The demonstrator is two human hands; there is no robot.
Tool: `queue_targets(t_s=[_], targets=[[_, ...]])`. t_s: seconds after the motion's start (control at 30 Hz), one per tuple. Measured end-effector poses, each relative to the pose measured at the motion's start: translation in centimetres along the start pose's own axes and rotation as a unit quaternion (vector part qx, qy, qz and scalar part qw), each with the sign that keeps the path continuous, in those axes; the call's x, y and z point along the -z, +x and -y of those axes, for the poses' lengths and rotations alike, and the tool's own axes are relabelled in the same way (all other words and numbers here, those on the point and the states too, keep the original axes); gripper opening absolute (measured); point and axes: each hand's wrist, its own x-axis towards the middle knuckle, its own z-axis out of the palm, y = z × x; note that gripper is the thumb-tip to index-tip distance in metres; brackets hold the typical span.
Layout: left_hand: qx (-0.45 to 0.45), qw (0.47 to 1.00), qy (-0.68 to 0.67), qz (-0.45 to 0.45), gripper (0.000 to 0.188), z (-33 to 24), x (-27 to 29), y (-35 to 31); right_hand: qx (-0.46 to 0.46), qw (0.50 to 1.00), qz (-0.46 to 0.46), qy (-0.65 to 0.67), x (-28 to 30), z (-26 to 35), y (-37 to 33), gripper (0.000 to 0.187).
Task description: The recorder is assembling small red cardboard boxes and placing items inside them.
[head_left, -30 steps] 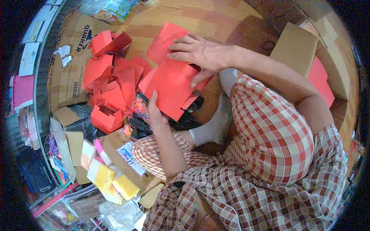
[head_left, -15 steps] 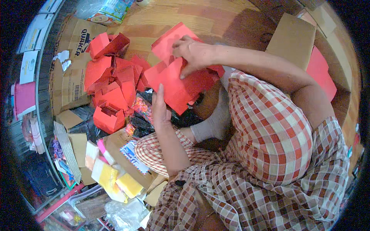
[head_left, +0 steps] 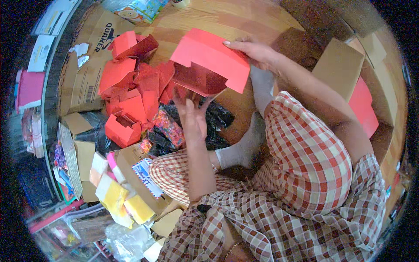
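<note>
A red cardboard box (head_left: pixel 214 56), folded into a hollow shape with a notched edge, is held up above the floor, its dark inside facing me. My right hand (head_left: pixel 257 54) grips it at the far right corner, thumb lying on the outer face. Under the near left edge is my left hand (head_left: pixel 193 118), its fingers spread and reaching up to the opening; the fingertips are partly lost against the dark inside. Left of the hands lies a heap of red folded boxes (head_left: pixel 135 89), one box (head_left: pixel 123 130) standing at its near end.
Beside my left wrist lie a packet of small colourful pieces (head_left: pixel 168 127) and black plastic (head_left: pixel 216 122). A large carton (head_left: pixel 80 94) lies at the left. Yellow-and-white packs (head_left: pixel 114 196) sit nearer me. An open carton (head_left: pixel 338 65) with red card (head_left: pixel 363 107) stands at right.
The red pieces between my hands now show as one hollow box, lifted and turned with its opening toward me. My right hand has shifted right to its corner; my left fingers have spread below it.
</note>
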Motion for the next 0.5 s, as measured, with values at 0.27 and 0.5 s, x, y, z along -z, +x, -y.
queue_targets(t_s=[0.27, 0.5], targets=[[0.009, 0.999, -0.028, -0.014, 0.078, -0.4, -1.1, 0.3, -0.072, 0.991, 0.103, 0.055, -1.2, -2.9, -0.6, 0.050], [-0.064, 0.995, 0.055, -0.046, 0.064, 0.7, -1.2, 1.3, -0.091, 0.986, 0.117, -0.075, -1.5, -4.3, -0.7, 0.058]])
